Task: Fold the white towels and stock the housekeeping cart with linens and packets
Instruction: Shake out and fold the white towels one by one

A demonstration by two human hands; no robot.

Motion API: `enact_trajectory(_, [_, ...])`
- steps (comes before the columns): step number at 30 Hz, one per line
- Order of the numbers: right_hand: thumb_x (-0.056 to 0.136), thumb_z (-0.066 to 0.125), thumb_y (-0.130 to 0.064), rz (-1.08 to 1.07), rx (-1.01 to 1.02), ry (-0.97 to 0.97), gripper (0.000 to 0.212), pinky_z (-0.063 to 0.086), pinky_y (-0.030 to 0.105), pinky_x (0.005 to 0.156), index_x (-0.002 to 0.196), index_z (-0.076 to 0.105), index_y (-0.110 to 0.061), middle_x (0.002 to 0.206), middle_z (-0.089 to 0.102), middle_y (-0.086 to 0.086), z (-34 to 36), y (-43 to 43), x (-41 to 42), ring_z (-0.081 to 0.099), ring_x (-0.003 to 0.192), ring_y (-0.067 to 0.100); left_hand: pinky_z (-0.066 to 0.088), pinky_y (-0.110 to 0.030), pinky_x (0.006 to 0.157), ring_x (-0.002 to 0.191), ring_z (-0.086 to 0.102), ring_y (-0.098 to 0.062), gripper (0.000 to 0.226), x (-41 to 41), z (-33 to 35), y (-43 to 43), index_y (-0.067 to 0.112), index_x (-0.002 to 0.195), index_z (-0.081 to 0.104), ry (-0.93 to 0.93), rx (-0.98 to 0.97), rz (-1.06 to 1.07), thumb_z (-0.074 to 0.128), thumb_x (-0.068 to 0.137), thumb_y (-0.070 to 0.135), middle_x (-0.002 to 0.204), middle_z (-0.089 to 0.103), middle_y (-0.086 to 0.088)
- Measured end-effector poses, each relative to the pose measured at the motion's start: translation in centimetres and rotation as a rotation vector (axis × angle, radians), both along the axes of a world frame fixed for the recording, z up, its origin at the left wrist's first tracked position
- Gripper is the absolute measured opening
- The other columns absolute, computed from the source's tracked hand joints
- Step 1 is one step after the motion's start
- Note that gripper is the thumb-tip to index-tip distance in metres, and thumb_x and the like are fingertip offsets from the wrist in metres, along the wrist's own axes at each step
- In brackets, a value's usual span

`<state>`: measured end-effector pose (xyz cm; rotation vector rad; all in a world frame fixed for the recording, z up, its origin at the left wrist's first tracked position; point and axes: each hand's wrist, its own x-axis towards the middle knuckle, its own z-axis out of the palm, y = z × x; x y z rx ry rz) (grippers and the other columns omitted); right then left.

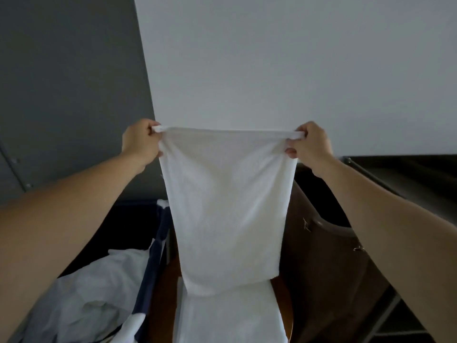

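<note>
A soft white terry-cloth towel (227, 206) hangs in the air in front of the pale wall, stretched by its top edge between both hands. The left hand (139, 142) pinches the top left corner, fingers curled tight round the bunched hem. The right hand (310, 142) clamps the top right corner the same way.

The cloth looks light and limp. It droops under its own weight, narrows toward the bottom, and would likely buckle wherever it is let go. It is best held at the corners, with the hem kept taut so the crease comes out straight. The pile looks grippy rather than slippery.

Its lower end meets a flat white cloth (230, 315) lying below; whether that is the same towel's tail or a separate folded one is hard to tell. To the left lies crumpled pale linen (99, 293) beside navy-and-white striped fabric (158, 246). To the right stands a dark brown unit (326, 268).
</note>
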<state>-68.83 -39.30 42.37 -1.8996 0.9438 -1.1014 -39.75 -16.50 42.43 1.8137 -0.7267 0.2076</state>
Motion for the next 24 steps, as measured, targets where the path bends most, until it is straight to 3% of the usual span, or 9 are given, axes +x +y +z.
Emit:
enact_trajectory(4, [0.085,0.07,0.0,-0.003,-0.133,-0.088,0.037,0.062,0.035,0.064,0.08,0.05,-0.031,0.088,0.058,-0.003,4.4,-1.4,0.4,0.071,0.081,0.03,0.061,-0.033,0.063,0.081,0.07,-0.022,0.014,1.3,5.0,-1.0,0.02,0.108,0.067,-0.094,-0.132,0.018,0.057,0.099,0.016,0.111,0.069,-0.004])
enact_trajectory(9, [0.087,0.068,-0.002,0.002,-0.186,-0.146,0.034,0.063,0.042,0.069,0.081,0.05,-0.031,0.09,0.06,-0.001,5.5,-1.0,-0.5,0.072,0.08,0.031,0.061,-0.036,0.068,0.092,0.069,-0.021,0.011,0.9,6.9,0.5,0.027,0.099,0.064,-0.151,-0.178,-0.056,0.06,0.098,0.016,0.112,0.069,-0.005])
enact_trajectory(16, [0.088,0.07,-0.003,0.047,-0.083,-0.054,0.028,0.062,0.049,0.077,0.085,0.053,-0.025,0.089,0.062,0.003,0.5,3.0,-3.4,0.073,0.083,0.034,0.059,-0.031,0.072,0.08,0.072,-0.014,0.014,-2.5,0.7,6.4,0.025,0.104,0.066,-0.102,-0.024,-0.14,0.058,0.099,0.015,0.097,0.071,0.003])
enact_trajectory(18, [0.09,0.07,-0.006,0.07,-0.046,0.035,0.022,0.062,0.047,0.077,0.088,0.055,-0.021,0.09,0.067,0.006,-1.9,4.5,-4.6,0.074,0.079,0.028,0.059,-0.032,0.076,0.083,0.071,-0.014,0.014,-3.6,-1.8,8.4,0.018,0.108,0.067,-0.071,0.049,-0.17,0.058,0.099,0.011,0.094,0.072,0.004])
enact_trajectory(21, [0.09,0.071,-0.01,0.072,0.001,0.126,0.018,0.063,0.044,0.073,0.09,0.056,-0.02,0.089,0.071,0.009,-4.8,6.9,-6.4,0.074,0.07,0.023,0.059,-0.02,0.069,0.085,0.069,-0.011,0.014,-5.2,-4.9,11.1,0.015,0.104,0.066,0.032,0.081,-0.233,0.059,0.098,0.006,0.09,0.071,0.007])
enact_trajectory(24, [0.091,0.07,-0.01,0.079,0.023,0.197,0.02,0.062,0.033,0.065,0.091,0.055,-0.023,0.087,0.071,0.009,-7.2,9.1,-8.1,0.073,0.065,0.018,0.058,-0.025,0.071,0.09,0.07,-0.017,0.013,-6.7,-7.4,13.4,0.014,0.105,0.066,0.141,0.137,-0.294,0.061,0.097,0.005,0.096,0.072,0.0])
